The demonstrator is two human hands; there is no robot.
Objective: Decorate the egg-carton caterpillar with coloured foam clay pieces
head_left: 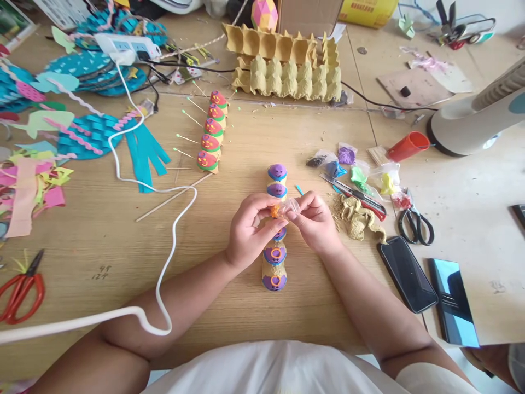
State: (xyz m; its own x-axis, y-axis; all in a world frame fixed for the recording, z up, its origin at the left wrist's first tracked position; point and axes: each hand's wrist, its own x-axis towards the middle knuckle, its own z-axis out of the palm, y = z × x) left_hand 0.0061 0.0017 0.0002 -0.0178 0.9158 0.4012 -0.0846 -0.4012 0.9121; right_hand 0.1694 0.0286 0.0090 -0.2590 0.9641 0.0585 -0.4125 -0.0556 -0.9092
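Observation:
My left hand is closed, thumb and fingers pinching a lump of orange clay. A small clear plastic bag spans from the clay to my right hand, whose thumb and forefinger grip its edge. Both hands hover over an egg-carton strip with purple and blue clay on its bumps. Orange clay rings sit on the two bumps nearest me. The middle of the strip is partly hidden by my hands.
At the right lie bags of coloured clay, a craft knife, black scissors and phones. A red-topped carton caterpillar stands at upper left, near a white cable. Egg cartons lie at the back.

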